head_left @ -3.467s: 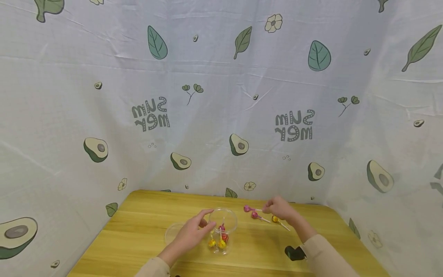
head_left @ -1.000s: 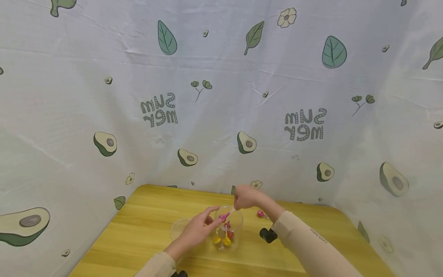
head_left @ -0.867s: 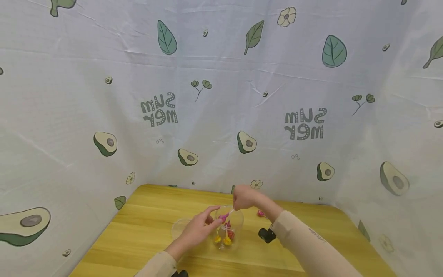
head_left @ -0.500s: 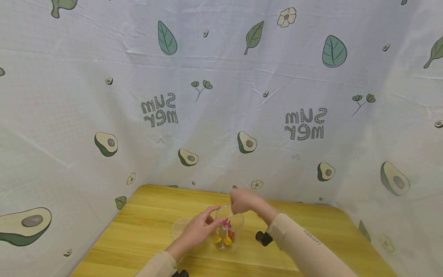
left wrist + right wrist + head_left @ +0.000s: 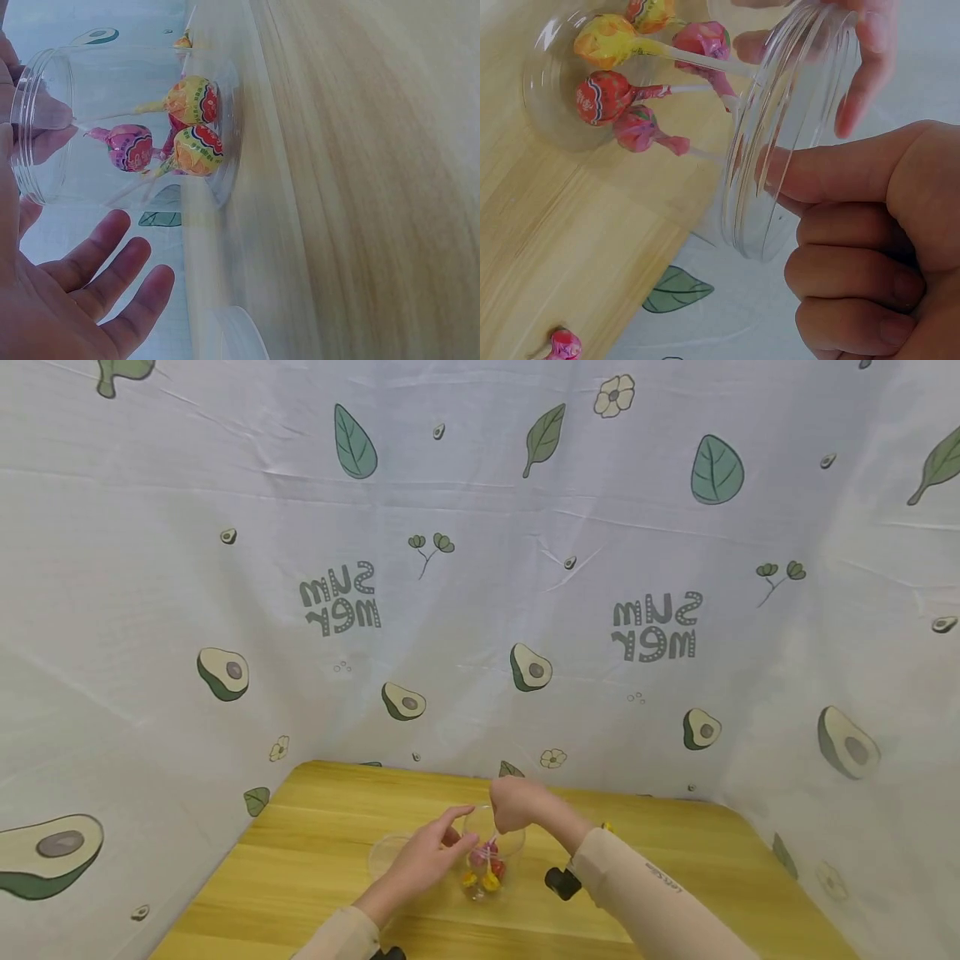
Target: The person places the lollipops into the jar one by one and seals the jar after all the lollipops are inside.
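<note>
A clear plastic jar (image 5: pixel 742 199) stands on the table with several wrapped lollipops inside. Yellow ones (image 5: pixel 196 154) and a red one (image 5: pixel 600 97) lie at its bottom. My left hand (image 5: pixel 420 862) holds the jar's rim between thumb and index finger, its other fingers spread beside the wall in the left wrist view. At the jar mouth, my right hand (image 5: pixel 516 803) pinches the white stick of a pink lollipop (image 5: pixel 129 148) with thumb and index finger, the remaining fingers curled. The candy's head hangs inside the jar, above the bottom.
A clear round lid (image 5: pixel 382 853) lies left of the jar. Behind the right forearm, a yellow lollipop (image 5: pixel 607 827) shows on the table, and a pink one (image 5: pixel 565 343) lies there in the right wrist view. A patterned cloth (image 5: pixel 465 610) surrounds the wooden table (image 5: pixel 337 802).
My right hand has come left from the lollipops on the table to the jar with a pink lollipop, then lowered it inside. My left hand has stayed at the rim.
</note>
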`<state>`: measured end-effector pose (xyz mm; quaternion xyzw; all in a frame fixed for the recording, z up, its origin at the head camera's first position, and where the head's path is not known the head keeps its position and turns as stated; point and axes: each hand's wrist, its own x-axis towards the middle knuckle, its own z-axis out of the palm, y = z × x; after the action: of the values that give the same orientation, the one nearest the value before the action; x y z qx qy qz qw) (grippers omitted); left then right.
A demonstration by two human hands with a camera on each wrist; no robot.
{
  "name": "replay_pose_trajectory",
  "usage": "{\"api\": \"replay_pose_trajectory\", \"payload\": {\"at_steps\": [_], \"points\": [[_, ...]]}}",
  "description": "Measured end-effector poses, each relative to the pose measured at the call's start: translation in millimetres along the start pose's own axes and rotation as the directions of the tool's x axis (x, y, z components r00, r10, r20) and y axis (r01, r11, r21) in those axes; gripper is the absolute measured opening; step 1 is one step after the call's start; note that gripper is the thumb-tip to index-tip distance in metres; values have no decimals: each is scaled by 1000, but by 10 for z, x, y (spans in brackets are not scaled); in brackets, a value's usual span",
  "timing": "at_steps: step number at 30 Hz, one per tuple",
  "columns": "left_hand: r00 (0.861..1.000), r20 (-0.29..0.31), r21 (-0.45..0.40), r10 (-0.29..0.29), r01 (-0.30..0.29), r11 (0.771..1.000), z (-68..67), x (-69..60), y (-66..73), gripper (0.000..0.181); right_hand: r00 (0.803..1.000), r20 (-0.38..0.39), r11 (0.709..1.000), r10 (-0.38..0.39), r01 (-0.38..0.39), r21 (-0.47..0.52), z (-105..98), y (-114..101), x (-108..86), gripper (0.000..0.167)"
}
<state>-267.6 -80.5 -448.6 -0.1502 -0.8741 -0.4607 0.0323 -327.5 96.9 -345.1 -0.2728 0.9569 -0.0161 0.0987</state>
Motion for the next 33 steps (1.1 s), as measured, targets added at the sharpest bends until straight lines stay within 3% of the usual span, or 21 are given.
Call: {"api": "replay_pose_trajectory", "payload": {"at_steps": [7, 12, 19, 33], "points": [[1000, 3, -4, -1, 1, 1000, 35, -5, -17, 59, 1000, 22, 997, -19, 17, 72, 57, 37, -25, 23], [1000, 0, -11, -8, 8, 1000, 48, -14, -20, 59, 999, -7, 989, -50, 51, 138, 69, 115, -26, 13], [1000, -7, -11, -15, 15, 1000, 32, -9, 18, 59, 995, -94, 948, -45, 72, 309, -6, 320, -128, 4], [1000, -18, 13, 8, -8, 1000, 13, -29, 47, 58, 981, -190, 879, 40, 57, 474, -33, 829, -368, 11]]}}
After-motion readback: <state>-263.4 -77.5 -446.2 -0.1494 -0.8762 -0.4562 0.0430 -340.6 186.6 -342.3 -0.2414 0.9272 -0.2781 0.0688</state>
